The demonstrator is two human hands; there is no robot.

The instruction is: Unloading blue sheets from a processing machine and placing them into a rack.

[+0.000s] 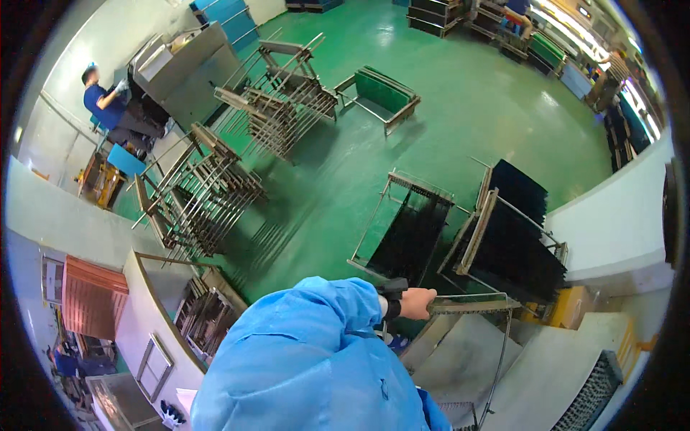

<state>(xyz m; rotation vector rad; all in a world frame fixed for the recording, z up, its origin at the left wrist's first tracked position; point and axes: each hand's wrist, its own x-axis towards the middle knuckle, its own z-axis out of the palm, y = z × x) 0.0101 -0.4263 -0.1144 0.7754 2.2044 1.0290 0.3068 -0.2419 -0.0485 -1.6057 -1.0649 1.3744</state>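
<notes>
My left arm, in a loose light-blue sleeve, rises from the lower edge and bends across to the right. A black band circles its wrist. My left hand is closed at the left end of a metal rack's notched top bar. The rack's thin side rod runs down toward the lower edge. A grey panel shows below the bar, partly behind my sleeve. My right hand is not in view.
Ahead on the green floor stand racks of dark panels, with more dark panels to the right. Several metal racks crowd the left. A person stands at a grey machine. A low white wall lies left.
</notes>
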